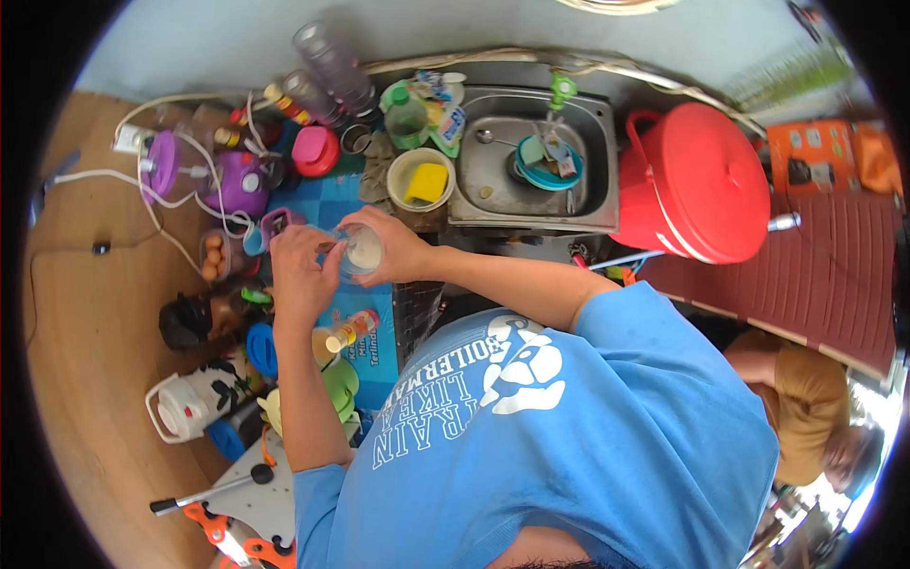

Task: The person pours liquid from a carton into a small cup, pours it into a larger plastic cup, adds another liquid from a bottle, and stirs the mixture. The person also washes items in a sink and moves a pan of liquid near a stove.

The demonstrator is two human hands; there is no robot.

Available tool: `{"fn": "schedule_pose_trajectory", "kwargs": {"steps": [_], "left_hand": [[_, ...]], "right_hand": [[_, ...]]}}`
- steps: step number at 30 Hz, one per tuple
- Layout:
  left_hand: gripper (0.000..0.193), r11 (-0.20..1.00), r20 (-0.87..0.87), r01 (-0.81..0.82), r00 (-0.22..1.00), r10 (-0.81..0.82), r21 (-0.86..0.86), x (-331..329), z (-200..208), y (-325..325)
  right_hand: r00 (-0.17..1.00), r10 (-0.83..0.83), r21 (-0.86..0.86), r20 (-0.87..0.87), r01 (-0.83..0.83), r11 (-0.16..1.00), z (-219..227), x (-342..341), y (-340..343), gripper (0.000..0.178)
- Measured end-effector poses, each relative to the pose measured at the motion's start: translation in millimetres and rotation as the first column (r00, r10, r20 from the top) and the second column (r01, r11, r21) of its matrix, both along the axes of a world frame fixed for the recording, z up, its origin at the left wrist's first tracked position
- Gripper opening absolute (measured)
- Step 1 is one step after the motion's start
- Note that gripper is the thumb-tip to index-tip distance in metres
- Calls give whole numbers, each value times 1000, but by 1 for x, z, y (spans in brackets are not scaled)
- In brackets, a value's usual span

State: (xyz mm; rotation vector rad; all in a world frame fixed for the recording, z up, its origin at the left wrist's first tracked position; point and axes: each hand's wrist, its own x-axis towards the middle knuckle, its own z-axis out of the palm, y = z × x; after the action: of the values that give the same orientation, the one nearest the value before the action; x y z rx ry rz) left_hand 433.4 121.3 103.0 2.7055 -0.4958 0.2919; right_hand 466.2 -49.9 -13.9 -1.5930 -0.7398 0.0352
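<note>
While both hands meet over the bench point(381, 302), near the right edge of its blue cover point(318, 196), the likeliest mishap seems to be a spill. Beyond the sink's right edge, a red lidded bucket point(706, 180) stands well apart from the hands and looks safe. The metal sink point(609, 171) holds a teal bowl point(547, 182), out of harm's way too. Toward the bench's left side sits a purple appliance point(242, 185) among cords; anything slopped that way could wet it. Just off the sink's left edge, a pale bowl point(399, 180) carries a yellow sponge; a backward swing of the right hand point(391, 248) could bump it. That hand is curled round a clear cup point(364, 251) with whitish contents, while the left hand point(308, 261) has its fingertips drawn together at the cup's left side; whether they grip it cannot be told. If the right hand bears the load alone, a loosened or slippery hold might tilt the cup. A yellow-capped bottle point(356, 328), near the cover's right edge, could topple if the left arm point(308, 389) brushes it. Smallest, the eggs point(213, 254), left of the left hand, could crack under a careless sideways sweep.
</note>
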Motion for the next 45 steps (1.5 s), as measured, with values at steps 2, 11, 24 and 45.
{"fn": "schedule_pose_trajectory", "kwargs": {"steps": [2, 11, 24, 45], "left_hand": [[12, 993, -24, 115, 993, -116, -26, 4, 17, -20], [12, 919, 145, 394, 911, -387, -24, 47, 77, -105], [16, 881, 117, 464, 883, -454, -87, 50, 155, -155], [15, 900, -93, 174, 969, -228, -399, -17, 212, -12]], "right_hand": [[993, -95, -17, 71, 97, 995, 13, -4, -24, 83], [933, -350, 34, 80, 349, 937, 93, -5, -119, 79], [964, -267, 18, -11, 267, 964, 182, 3, -169, 83], [994, -103, 74, -28, 105, 992, 223, -29, -23, 80]]}}
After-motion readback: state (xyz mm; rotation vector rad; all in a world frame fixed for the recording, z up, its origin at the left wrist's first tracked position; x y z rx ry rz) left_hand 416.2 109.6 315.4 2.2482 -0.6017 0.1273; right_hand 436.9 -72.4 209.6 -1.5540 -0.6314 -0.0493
